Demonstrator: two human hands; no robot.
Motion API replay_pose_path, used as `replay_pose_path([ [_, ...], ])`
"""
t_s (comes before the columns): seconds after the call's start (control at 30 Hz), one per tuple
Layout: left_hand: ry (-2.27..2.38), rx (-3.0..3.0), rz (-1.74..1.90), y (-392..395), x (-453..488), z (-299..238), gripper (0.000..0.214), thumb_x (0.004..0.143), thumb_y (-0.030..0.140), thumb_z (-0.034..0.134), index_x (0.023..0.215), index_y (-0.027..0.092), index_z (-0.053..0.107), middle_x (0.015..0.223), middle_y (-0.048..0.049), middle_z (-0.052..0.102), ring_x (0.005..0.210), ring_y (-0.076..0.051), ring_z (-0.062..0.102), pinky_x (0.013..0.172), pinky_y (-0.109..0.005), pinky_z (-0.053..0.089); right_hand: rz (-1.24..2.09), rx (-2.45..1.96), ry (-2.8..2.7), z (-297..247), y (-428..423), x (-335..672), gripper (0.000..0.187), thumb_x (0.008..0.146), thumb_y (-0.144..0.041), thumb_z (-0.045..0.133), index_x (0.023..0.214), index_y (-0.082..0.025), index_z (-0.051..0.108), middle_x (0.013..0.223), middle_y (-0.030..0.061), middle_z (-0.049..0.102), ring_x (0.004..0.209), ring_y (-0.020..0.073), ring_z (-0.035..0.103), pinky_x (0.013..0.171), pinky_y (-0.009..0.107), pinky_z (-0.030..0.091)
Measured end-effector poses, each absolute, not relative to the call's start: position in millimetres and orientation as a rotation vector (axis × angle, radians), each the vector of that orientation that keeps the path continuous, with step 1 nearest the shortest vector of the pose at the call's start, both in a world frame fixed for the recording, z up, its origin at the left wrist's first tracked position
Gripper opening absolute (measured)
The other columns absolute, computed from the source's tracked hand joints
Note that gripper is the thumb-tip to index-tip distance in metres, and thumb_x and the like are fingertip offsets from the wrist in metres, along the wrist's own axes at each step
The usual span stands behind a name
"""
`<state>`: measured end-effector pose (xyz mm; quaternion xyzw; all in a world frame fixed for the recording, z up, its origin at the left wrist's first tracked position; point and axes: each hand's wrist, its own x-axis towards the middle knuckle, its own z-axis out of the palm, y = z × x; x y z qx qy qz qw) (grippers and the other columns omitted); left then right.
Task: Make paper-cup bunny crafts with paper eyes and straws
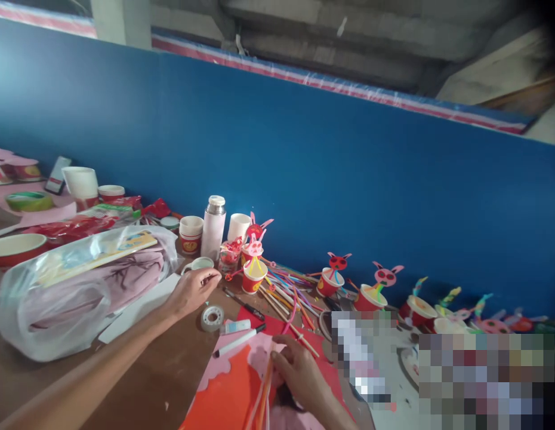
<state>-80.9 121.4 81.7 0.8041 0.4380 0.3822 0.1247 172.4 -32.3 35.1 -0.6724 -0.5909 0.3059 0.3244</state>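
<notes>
My left hand (194,289) reaches out over the brown table (161,370), fingers bent, fingertips close to a small white cup (197,264) and a roll of clear tape (212,318). I cannot make out anything in it. My right hand (299,373) is closed on a bunch of thin coloured straws (263,397) over red and pink paper sheets (228,397). A white glue stick (236,326) and a white marker (239,341) lie between the hands.
A clear plastic bag with pink fabric (80,286) lies at the left. A white thermos (213,228), paper cups and red cup figures with rabbit faces (331,276) stand along the blue wall (349,179). Loose straws (286,292) are scattered on the table. Pixelated patches cover the right.
</notes>
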Motion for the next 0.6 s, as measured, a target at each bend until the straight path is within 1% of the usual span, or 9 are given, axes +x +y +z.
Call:
replay_pose_path([
  [0.07,1.320,2.341,1.148,134.2,-89.2,89.2,0.030,0.087,0.034,0.043,0.085,0.018,0.068,0.079,-0.0026,0.072,0.069,-0.015,0.065,0.063,-0.020,0.046,0.501,-1.970,-1.739,43.0,-26.5,174.6,0.031,0.084,-0.028,0.050,0.111,-0.017,0.060,0.072,0.0045,0.068,0.069,0.0216,0.065,0.063,0.028,0.041],
  [0.13,1.374,2.344,1.162,150.1,-94.7,100.4,0.031,0.087,0.034,0.042,0.088,0.018,0.068,0.082,-0.0030,0.073,0.072,-0.016,0.066,0.065,-0.021,0.047,0.343,-2.051,-1.793,51.9,-22.8,176.7,0.030,0.085,-0.027,0.048,0.112,-0.019,0.060,0.076,0.0046,0.070,0.071,0.0215,0.065,0.063,0.028,0.040],
  [0.2,1.434,2.354,1.162,168.1,-93.8,114.4,0.030,0.088,0.033,0.043,0.093,0.018,0.068,0.087,-0.0042,0.073,0.077,-0.018,0.067,0.068,-0.023,0.048,0.323,-2.029,-1.839,62.0,-20.0,176.7,0.028,0.087,-0.028,0.047,0.110,-0.022,0.061,0.075,0.0026,0.070,0.070,0.0197,0.065,0.062,0.025,0.039],
  [0.3,1.463,2.418,1.105,196.8,-77.9,137.1,0.030,0.089,0.027,0.042,0.106,0.020,0.066,0.106,-0.0056,0.070,0.092,-0.020,0.065,0.079,-0.027,0.048,0.338,-1.986,-1.908,79.2,-15.4,170.4,0.025,0.086,-0.026,0.048,0.103,-0.024,0.065,0.075,0.0015,0.070,0.071,0.0183,0.066,0.061,0.023,0.038],
  [0.37,1.439,2.500,1.002,215.2,-60.5,150.5,0.028,0.090,0.023,0.044,0.108,0.019,0.065,0.108,-0.0066,0.068,0.094,-0.021,0.063,0.082,-0.031,0.048,0.351,-1.969,-1.941,90.1,-12.5,163.7,0.023,0.085,-0.025,0.048,0.099,-0.024,0.067,0.076,0.0023,0.071,0.071,0.0178,0.065,0.061,0.022,0.039],
  [0.43,1.411,2.592,0.868,232.4,-41.9,160.1,0.024,0.090,0.028,0.050,0.106,0.016,0.063,0.108,-0.0085,0.065,0.096,-0.022,0.061,0.084,-0.038,0.049,0.365,-1.931,-1.970,98.0,-10.5,158.1,0.022,0.085,-0.024,0.048,0.095,-0.024,0.068,0.076,0.0023,0.071,0.070,0.0171,0.065,0.061,0.022,0.039],
  [0.47,1.393,2.637,0.797,240.4,-33.2,163.1,0.027,0.089,0.031,0.054,0.110,0.015,0.059,0.112,-0.0084,0.061,0.098,-0.021,0.060,0.085,-0.041,0.050,0.368,-1.911,-1.982,100.2,-9.9,156.6,0.022,0.085,-0.023,0.048,0.094,-0.024,0.068,0.076,0.0020,0.071,0.069,0.0167,0.065,0.061,0.021,0.039],
  [0.6,1.387,2.731,0.529,267.2,-8.7,164.8,0.032,0.089,0.032,0.056,0.117,0.016,0.054,0.117,-0.0086,0.057,0.099,-0.022,0.059,0.083,-0.041,0.051,0.414,-1.878,-2.003,97.7,-10.0,161.2,0.022,0.084,-0.022,0.050,0.092,-0.024,0.070,0.076,0.0014,0.071,0.070,0.0160,0.065,0.061,0.021,0.038],
])
